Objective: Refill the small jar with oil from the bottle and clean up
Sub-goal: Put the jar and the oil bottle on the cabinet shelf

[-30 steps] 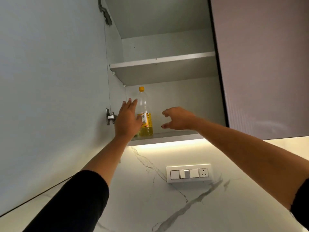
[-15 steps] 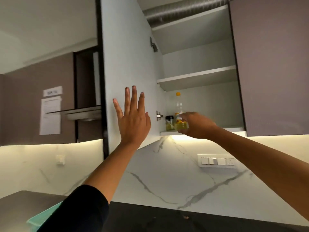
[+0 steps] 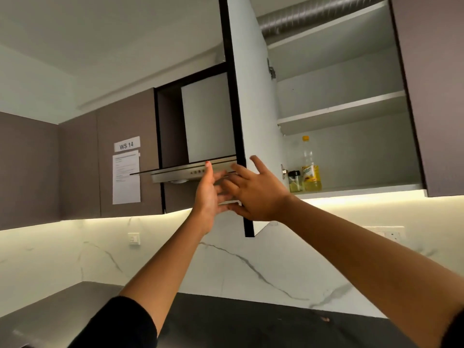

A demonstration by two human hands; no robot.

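While the dark table lies low in the foreground, a person's two bare arms reach up to an open wall cabinet. The left hand and right hand meet at the lower edge of the cabinet door, the fingers straight and spread, holding nothing. Whether they press the door cannot be told.

Beyond the fingers and to their right, the task's things stand on the bottom shelf. The dark-lidded small jar sits just beside the door hinge, and the yellow-capped bottle stands upright close against the jar's right side. Yellow oil fills only the lower part of the bottle, which is clear above. The jar shows a yellowish content, its level too small to judge.

With both containers shelved, the job looks nearly done, and shutting the door is the likely last step. The hazards are plain:
- Fingers so near the door's edge could be pinched if it swings fast.
- A hard slam could rock the tall, narrow bottle, which stands near the shelf's front, and tip it onto the jar.

Left of the fingers, a steel range hood juts from the wall.
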